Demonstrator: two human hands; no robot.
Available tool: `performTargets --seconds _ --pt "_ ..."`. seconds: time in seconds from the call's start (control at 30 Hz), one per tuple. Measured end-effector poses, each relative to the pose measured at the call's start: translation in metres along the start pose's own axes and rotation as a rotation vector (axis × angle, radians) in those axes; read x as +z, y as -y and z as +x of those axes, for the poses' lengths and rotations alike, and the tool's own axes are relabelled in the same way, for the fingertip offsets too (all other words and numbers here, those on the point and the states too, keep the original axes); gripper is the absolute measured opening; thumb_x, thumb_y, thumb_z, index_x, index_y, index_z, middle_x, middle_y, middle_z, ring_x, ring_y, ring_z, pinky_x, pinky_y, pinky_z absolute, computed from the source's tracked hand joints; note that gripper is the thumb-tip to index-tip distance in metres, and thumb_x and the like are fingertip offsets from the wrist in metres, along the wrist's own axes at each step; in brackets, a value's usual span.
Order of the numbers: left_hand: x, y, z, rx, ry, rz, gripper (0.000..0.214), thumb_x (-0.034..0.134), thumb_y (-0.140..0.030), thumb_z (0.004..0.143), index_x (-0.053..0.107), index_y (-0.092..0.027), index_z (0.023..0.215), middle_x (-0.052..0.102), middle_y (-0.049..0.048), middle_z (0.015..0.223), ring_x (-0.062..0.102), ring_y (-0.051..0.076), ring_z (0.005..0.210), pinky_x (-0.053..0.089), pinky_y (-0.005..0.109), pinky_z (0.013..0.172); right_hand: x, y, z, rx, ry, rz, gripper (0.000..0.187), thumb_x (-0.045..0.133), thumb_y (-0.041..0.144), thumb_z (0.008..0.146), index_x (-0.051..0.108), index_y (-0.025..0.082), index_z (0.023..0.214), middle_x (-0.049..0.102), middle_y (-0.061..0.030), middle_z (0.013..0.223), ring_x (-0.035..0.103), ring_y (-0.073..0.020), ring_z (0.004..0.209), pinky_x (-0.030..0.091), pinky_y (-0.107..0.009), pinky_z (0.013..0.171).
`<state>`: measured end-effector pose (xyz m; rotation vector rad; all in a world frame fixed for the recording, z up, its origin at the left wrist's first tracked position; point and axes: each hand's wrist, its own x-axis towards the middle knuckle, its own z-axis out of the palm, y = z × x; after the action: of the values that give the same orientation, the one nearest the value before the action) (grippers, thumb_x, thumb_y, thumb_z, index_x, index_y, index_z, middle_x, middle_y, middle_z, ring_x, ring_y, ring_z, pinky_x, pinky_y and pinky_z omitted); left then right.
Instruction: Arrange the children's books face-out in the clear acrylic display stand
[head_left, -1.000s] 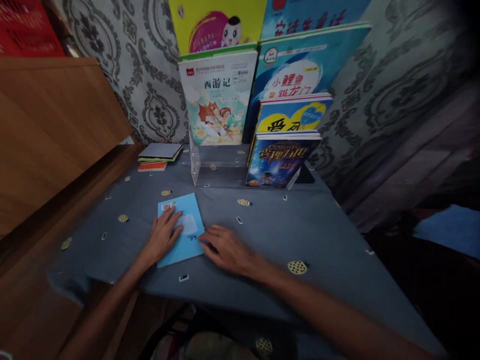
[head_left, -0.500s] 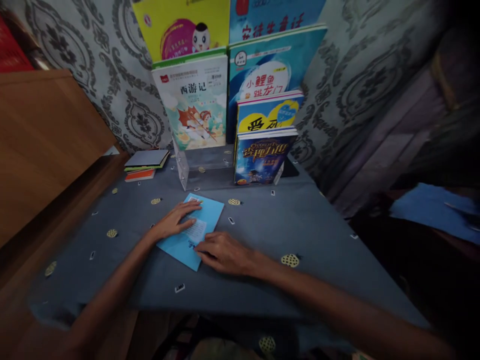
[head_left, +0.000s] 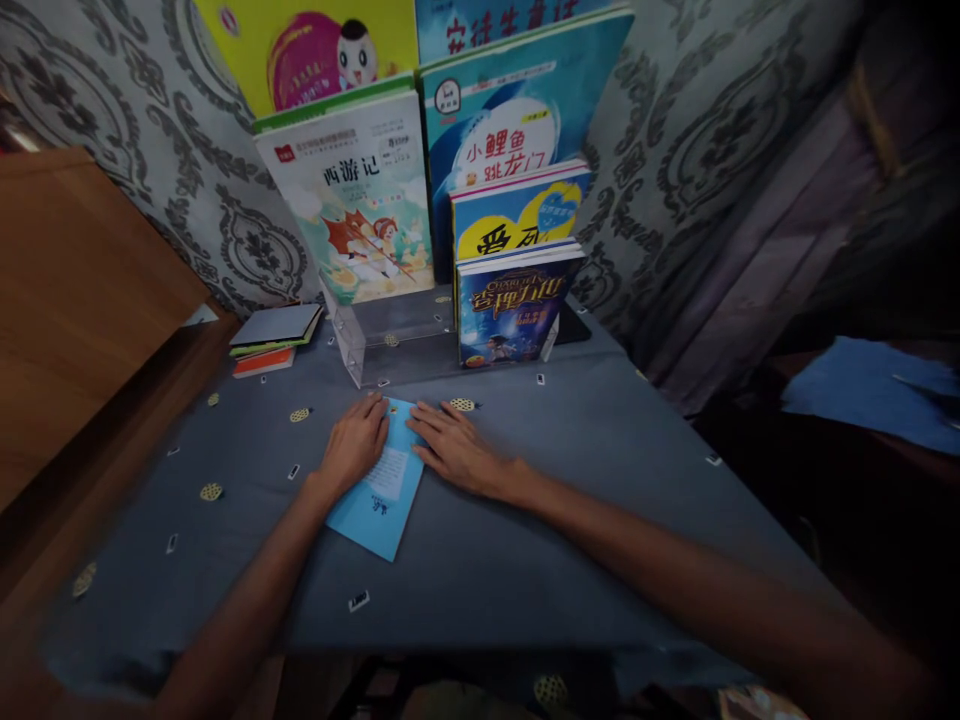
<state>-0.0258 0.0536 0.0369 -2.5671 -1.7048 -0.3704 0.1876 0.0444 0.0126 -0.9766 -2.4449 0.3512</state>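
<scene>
A light-blue book (head_left: 393, 510) lies flat and slanted on the cloth-covered table, a pale text box showing on the cover. Across its upper left edge rests my left hand (head_left: 349, 447), the fingers stretched forward and lying flat. My right hand (head_left: 459, 452) is at the upper right edge, palm down, with fingers a little apart and fingertips touching the cover. Neither hand lifts the book. Beyond it stands a clear book rack (head_left: 346, 345). A white picture book (head_left: 375, 210) and a dark-blue book (head_left: 514, 318) lean in its front row.
Taller books, among them a teal one (head_left: 495, 125) and a yellow-green one (head_left: 315, 60), rise behind. A small stack of books (head_left: 276, 330) lies at the back left. A wooden panel (head_left: 82, 290) borders the left side; blue cloth (head_left: 870, 395) lies off the table at right.
My right hand has moved from the book's lower right side up to its upper right edge, opening its fingers. My left hand has shifted to the upper left edge. The view has tilted slightly.
</scene>
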Motion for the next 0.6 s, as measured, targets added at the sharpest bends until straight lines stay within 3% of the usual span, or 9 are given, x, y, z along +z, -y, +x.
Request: performTargets --seconds 0.33,0.6 --pt "0.006 0.005 0.0 0.053 -0.104 -0.006 0.036 0.042 -0.026 0.101 0.064 -0.02 0.129 0.065 0.0108 0.135 0.062 0.026 0.124 0.053 0.042 0.104 -0.017 -0.012 -0.013 -0.002 -0.011 -0.073 0.036 0.045 0.028 0.103 0.062 0.018 0.134 0.06 -0.0144 0.144 0.052 -0.0258 0.138 0.037 -0.053 0.118" --pt "0.001 0.003 -0.001 0.086 -0.081 0.019 0.037 0.045 -0.035 0.102 0.064 -0.021 0.13 0.064 0.0134 0.136 0.061 0.03 0.125 0.042 0.058 0.113 -0.021 -0.013 -0.016 0.024 -0.023 -0.038 0.035 0.048 0.026 0.102 0.064 0.015 0.131 0.062 -0.0163 0.141 0.055 -0.0268 0.134 0.039 -0.053 0.115"
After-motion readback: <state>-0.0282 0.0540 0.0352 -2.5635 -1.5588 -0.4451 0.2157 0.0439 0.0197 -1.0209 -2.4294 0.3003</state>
